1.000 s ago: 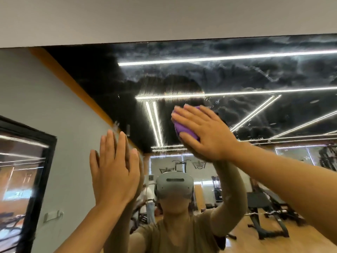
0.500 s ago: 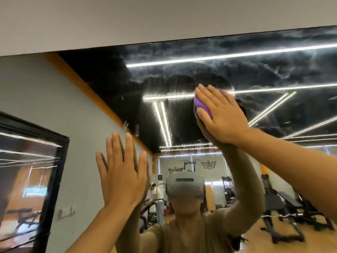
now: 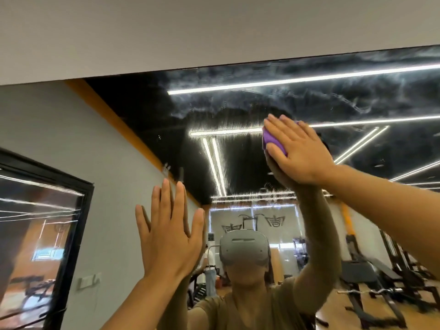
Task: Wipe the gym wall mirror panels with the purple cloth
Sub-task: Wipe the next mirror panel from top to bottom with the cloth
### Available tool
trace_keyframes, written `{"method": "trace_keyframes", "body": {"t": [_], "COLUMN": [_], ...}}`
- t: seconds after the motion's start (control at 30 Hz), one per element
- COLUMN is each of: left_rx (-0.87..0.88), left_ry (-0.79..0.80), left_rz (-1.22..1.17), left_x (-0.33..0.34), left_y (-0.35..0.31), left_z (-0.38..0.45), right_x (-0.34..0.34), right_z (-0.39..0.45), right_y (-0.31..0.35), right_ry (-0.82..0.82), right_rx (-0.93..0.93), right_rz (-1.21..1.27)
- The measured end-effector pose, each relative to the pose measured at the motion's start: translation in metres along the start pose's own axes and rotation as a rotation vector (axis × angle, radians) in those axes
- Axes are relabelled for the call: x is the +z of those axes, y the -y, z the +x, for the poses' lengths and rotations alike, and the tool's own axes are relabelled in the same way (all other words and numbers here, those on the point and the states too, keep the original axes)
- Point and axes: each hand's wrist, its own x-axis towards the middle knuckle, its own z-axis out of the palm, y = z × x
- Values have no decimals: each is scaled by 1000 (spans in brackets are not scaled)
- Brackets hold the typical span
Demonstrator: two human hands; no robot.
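Purple cloth (image 3: pixel 273 142) sat bunched between the right hand (image 3: pixel 301 151) and the mirror (image 3: pixel 133 110), high on the panel and just under a reflected strip of ceiling light. Only a small fold of it showed past the hand's left edge. The right hand's fingers (image 3: pixel 284 129) lay straight and side by side over the cloth, pressing it flat to the glass rather than curling round it.

In the head view, the left hand (image 3: pixel 170 236) was lower and to the left, palm toward the mirror, its fingers straight and slightly spread; it appeared to rest on the glass, holding nothing. Both forearms reached up from the bottom of the frame.

Hazy smears and streaks covered the upper part of the mirror around and above the cloth. A plain pale wall (image 3: pixel 190 29) ran above the mirror's top edge. The glass reflected the person's grey headset (image 3: pixel 244 248), an olive shirt, weight benches (image 3: pixel 371 277) on a wooden floor at the right, and a black-framed panel (image 3: pixel 78 210) at the left.
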Motion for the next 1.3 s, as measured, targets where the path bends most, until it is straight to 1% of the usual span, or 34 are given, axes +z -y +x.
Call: {"method": "trace_keyframes", "body": {"t": [0.13,0.27,0.37,0.53,0.67,0.77,0.97,1.03,1.2,1.3], "left_rx": [14,9,19,16,-71,-85,-31,-29,-32,-32], "left_ry": [-31,-39,-36,8,64,88,9,-19,-73,-85], "left_rz": [36,55,62,79,68,105,139,141,155,170], "left_x": [4,7,6,4,0,3,14,16,18,19], "left_y": [0,2,1,-2,-17,-24,-17,-17,-18,-18], "left_z": [-1,-1,1,1,2,3,2,2,2,2], "right_x": [-9,-6,-2,5,2,-2,-12,-13,-19,-19], "right_z": [48,45,15,-52,-83,-98,-87,-72,-5,20], "right_y": [-22,-22,-18,-9,-13,-18,-32,-36,-43,-44], "right_ry": [-26,-59,-63,-6,70,128,201,175,46,12], "right_rx": [145,145,90,-66,-168,-270,-372,-317,34,165], "right_rz": [9,8,-9,-13,-16,-16,-16,-7,1,-23]}}
